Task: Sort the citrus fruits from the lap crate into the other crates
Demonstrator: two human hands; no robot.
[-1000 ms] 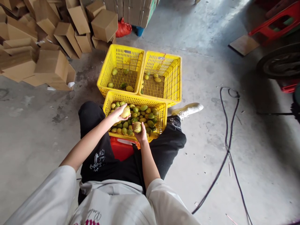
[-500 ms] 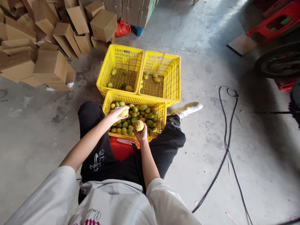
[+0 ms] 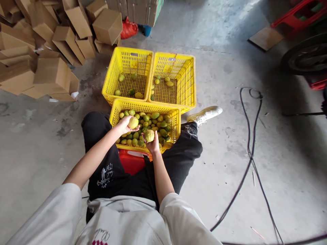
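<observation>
"What did the head view show of your hands?"

"Both were gripping. My left hand (image 3: 125, 125) had its fingers closed round a pale yellow fruit (image 3: 133, 123), and my right hand (image 3: 153, 145) cupped a greener, lumpier fruit (image 3: 149, 135) from below"

"Why hold them like that?"

"I'd say it left the top of each one uncovered — easy to look at — and the curled fingers probably stopped the right one rolling off. The two were near each other, not touching"

"And where was that?"

"Above the near crate (image 3: 176, 122), over a pile of green and yellow fruit (image 3: 163, 132), so a slip would likely have ended among those. That crate stood between my black-trousered legs (image 3: 95, 132), I suppose for a short reach, with something red (image 3: 130, 163) at its near side; I couldn't tell whether that bore the weight"

"The other crates?"

"The far-left crate (image 3: 133, 55) and the far-right crate (image 3: 189, 81) stood side by side just beyond, mouths up, a few fruit on each floor — seemingly within arm's reach"
</observation>
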